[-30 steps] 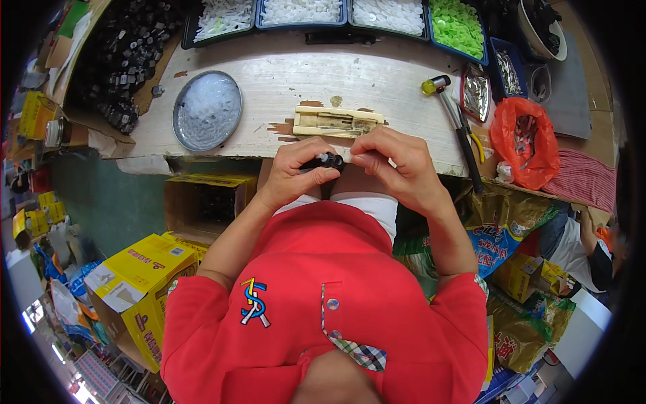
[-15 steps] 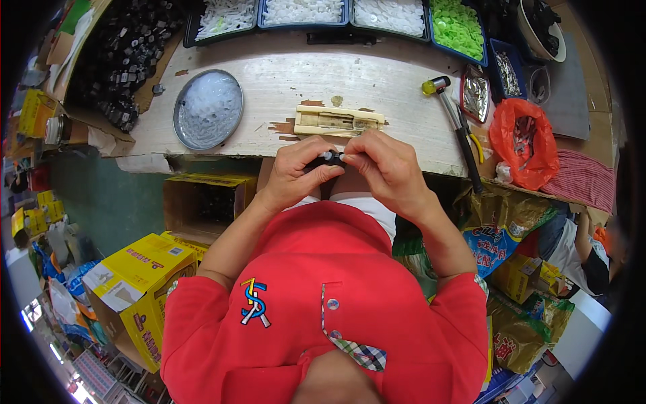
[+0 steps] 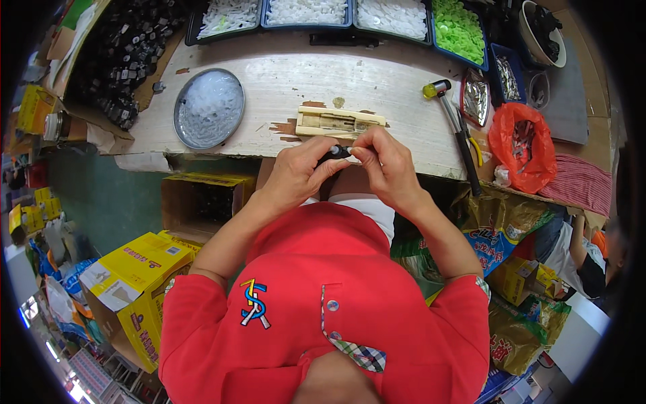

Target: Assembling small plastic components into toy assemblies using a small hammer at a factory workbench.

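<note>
Two-handed work at the near edge of a pale, worn table (image 3: 269, 74). The left hand (image 3: 293, 170) grips a small black part (image 3: 334, 153) between thumb and curled fingers; the part lies between the two hands, just on the wearer's side of a pale grooved block (image 3: 340, 129). The right hand (image 3: 386, 167) brings thumb and forefinger to the part's right end — whether these tips pinch the part itself or a smaller piece cannot be told. Left of the block stands a round metal dish (image 3: 195, 143) of translucent pieces. To the right lie a hammer (image 3: 464, 138), its head pointing away, and — just beside it — a yellow-handled tool (image 3: 478, 152), near an open red bag (image 3: 499, 135).
</note>
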Tool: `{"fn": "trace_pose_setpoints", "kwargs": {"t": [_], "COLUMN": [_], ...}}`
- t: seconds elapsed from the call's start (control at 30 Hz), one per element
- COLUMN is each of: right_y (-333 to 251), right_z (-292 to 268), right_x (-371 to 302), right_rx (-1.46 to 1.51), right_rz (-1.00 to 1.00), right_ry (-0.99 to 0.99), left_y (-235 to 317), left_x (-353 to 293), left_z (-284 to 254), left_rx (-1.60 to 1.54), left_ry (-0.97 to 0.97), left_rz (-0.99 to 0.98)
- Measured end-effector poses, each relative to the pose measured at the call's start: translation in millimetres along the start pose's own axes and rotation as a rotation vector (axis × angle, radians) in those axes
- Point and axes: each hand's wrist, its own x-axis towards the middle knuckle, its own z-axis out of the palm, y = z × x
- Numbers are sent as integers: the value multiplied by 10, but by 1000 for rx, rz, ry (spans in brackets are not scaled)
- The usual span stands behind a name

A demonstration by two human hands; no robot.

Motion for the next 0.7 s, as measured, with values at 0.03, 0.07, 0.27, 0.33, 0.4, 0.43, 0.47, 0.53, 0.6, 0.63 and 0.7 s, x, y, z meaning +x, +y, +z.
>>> {"fn": "trace_pose_setpoints", "kwargs": {"t": [0.03, 0.07, 0.27, 0.33, 0.4, 0.43, 0.47, 0.53, 0.6, 0.63, 0.7], "right_y": [19, 44, 132, 122, 94, 75, 61, 57, 75, 86, 130], "right_z": [31, 51, -61, -150, -226, -246, -253, -264, -263, -262, -249], "right_x": [-21, -38, 12, 66, 87, 86, 95, 114, 114, 110, 95], "right_rx": [-1, -1, 166, -48, -95, -144, -142, -272, -273, -275, -219], "right_rz": [14, 14, 165, -32, -99, -157, -157, -157, -169, -184, -186], "right_ry": [38, 39, -100, -182, -216, -246, -246, -315, -325, -336, -332], "left_y": [29, 47, -8, 33, 38, 32, 31, 46, 56, 59, 69], "left_x": [-11, -15, -14, 20, 36, 32, 26, 0, -24, -36, -35], "left_z": [-3, -2, 18, -66, -122, -135, -144, -146, -140, -135, -130], "left_rx": [-11, -21, 81, 61, 46, 42, 37, 54, 69, 119, 169], "left_ry": [-15, -29, -23, -92, -157, -189, -221, -211, -202, -217, -233], "left_rz": [-57, -113, -15, -46, -79, -68, -56, -80, -103, -93, -83]}}
